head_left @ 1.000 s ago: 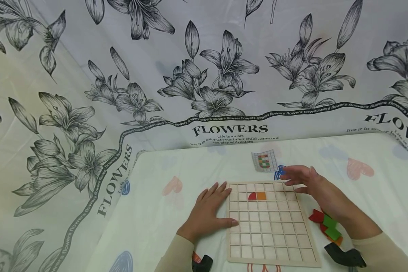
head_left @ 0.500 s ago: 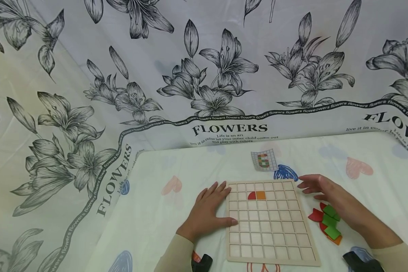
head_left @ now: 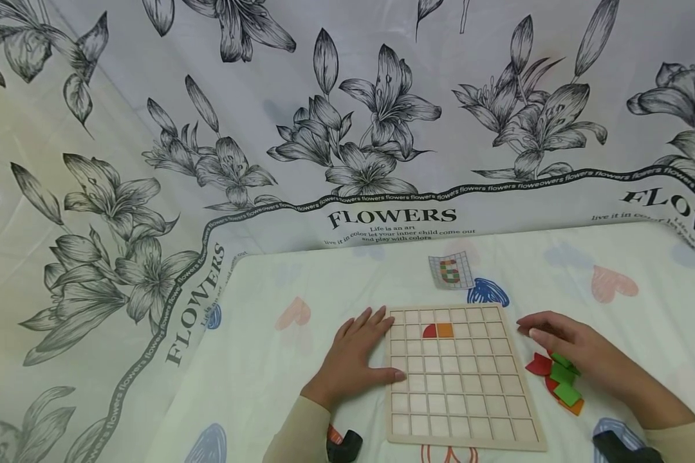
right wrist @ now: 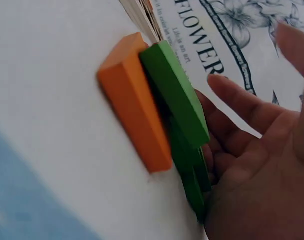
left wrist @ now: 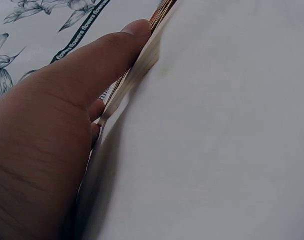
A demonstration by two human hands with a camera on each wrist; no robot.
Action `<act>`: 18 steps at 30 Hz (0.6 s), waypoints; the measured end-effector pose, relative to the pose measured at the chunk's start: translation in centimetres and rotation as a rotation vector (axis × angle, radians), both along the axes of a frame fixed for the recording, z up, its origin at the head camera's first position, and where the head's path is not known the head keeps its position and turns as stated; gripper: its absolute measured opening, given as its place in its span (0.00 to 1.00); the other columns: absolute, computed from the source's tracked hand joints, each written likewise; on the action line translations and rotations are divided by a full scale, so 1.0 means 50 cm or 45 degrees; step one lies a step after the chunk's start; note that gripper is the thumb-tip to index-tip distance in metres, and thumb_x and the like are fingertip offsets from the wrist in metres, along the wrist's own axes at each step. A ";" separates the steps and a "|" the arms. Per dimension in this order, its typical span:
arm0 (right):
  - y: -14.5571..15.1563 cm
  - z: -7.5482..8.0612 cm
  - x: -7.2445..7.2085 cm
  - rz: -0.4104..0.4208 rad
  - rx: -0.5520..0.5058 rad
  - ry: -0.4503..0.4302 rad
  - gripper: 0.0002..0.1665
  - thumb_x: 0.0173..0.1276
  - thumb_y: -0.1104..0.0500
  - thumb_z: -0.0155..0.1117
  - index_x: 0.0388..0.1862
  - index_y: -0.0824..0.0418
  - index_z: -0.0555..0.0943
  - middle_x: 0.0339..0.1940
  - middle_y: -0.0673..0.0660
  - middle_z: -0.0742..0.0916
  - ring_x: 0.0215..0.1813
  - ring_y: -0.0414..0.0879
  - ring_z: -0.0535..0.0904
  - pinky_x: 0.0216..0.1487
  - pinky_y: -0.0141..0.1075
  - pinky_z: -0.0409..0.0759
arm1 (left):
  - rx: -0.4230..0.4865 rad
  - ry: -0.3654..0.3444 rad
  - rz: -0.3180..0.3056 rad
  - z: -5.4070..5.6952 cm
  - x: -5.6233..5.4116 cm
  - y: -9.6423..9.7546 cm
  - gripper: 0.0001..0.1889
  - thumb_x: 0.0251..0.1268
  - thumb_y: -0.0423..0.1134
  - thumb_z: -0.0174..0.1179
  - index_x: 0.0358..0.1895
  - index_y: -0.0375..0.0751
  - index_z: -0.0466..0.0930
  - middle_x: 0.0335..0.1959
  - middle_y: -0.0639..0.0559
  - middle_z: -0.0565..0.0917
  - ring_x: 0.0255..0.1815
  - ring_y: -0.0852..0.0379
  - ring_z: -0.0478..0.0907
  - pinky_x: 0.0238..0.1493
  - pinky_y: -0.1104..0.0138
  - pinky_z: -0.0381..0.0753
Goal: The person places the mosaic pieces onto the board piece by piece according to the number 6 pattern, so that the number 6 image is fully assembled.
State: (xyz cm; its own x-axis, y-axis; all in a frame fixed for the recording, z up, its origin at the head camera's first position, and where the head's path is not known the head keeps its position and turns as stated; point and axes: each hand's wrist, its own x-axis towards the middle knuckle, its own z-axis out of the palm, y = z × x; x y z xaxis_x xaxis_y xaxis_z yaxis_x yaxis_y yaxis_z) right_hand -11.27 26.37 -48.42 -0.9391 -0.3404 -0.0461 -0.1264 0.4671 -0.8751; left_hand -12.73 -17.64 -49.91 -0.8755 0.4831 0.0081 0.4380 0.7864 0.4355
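Observation:
A wooden grid board (head_left: 457, 384) lies flat on the cloth. In its second row from the top sit a red quarter-round piece (head_left: 430, 330) and, beside it on the right, an orange square piece (head_left: 444, 330). My left hand (head_left: 353, 360) rests on the board's left edge, thumb extended onto the rim. Just right of the board is a small heap with a red piece (head_left: 538, 364), a green block (right wrist: 176, 92) and an orange block (right wrist: 134, 105). Over the heap's far side hovers my right hand (head_left: 582, 350), fingers loosely bent, nothing visible in its grasp; it partly hides the heap.
Behind the board lies a small card (head_left: 451, 271) printed with a coloured grid pattern. A pale cloth (head_left: 324, 276) with heart prints covers the table, and a flower-printed sheet (head_left: 382, 128) hangs at the back. Dark wrist straps show below both hands.
From above the board's top right corner, my right hand has moved right and toward me, to the heap. The left hand stays on the board's edge.

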 end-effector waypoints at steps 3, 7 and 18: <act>0.000 -0.005 0.001 -0.002 0.061 0.029 0.21 0.83 0.53 0.68 0.69 0.58 0.82 0.66 0.56 0.86 0.61 0.33 0.79 0.56 0.28 0.80 | -0.003 -0.003 0.002 0.001 0.000 0.001 0.55 0.63 0.81 0.61 0.89 0.61 0.59 0.89 0.66 0.51 0.89 0.59 0.41 0.85 0.45 0.43; -0.002 -0.013 0.004 0.018 0.145 0.116 0.24 0.73 0.53 0.79 0.65 0.52 0.84 0.64 0.53 0.84 0.60 0.33 0.76 0.57 0.25 0.75 | -0.006 0.004 0.000 0.002 -0.001 0.001 0.55 0.63 0.81 0.61 0.89 0.60 0.59 0.89 0.66 0.52 0.89 0.58 0.41 0.85 0.45 0.44; 0.000 -0.024 0.004 0.054 0.233 0.278 0.13 0.68 0.55 0.83 0.46 0.44 0.86 0.49 0.44 0.82 0.47 0.39 0.75 0.46 0.28 0.75 | -0.013 -0.011 0.006 0.003 0.000 0.002 0.55 0.62 0.81 0.61 0.89 0.61 0.59 0.89 0.67 0.51 0.89 0.59 0.40 0.85 0.46 0.43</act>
State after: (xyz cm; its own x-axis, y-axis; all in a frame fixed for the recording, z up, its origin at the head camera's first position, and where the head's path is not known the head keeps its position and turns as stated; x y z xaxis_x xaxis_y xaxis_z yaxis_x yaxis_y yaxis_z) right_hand -11.06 26.37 -49.60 -0.9187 -0.3843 0.0916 -0.3255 0.6048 -0.7268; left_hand -12.74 -17.56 -49.78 -0.8777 0.4792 -0.0041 0.4308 0.7927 0.4312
